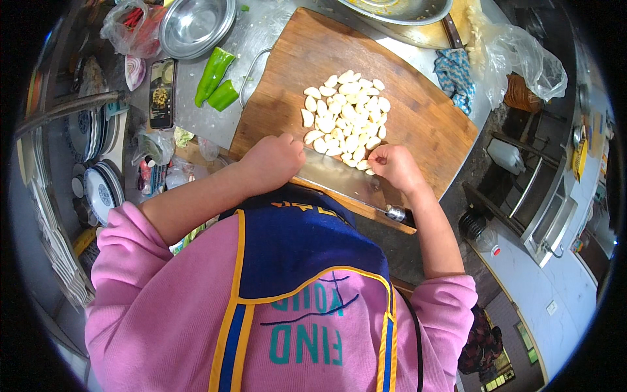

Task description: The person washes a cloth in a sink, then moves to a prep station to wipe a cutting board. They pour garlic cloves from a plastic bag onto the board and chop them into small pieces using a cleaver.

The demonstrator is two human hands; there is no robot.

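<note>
Many peeled garlic cloves (350, 110) lie in a pile on a wooden cutting board (406, 88). A cleaver (338, 176) rests flat along the board's near edge, its dark handle at the right. My left hand (281, 159) is curled beside the left end of the blade; whether something is inside it is hidden. My right hand (396, 165) has thumb and forefinger pinched at the pile's lower right edge, over the blade, touching a garlic clove (370, 171).
Left of the board are green pepper pieces (214, 76), a phone (162, 93), a cut onion (134, 72) and metal bowls (197, 24). Beyond the board sits a metal pan (401, 12); right of it, a checked cloth (455, 76) and a plastic bag (524, 59).
</note>
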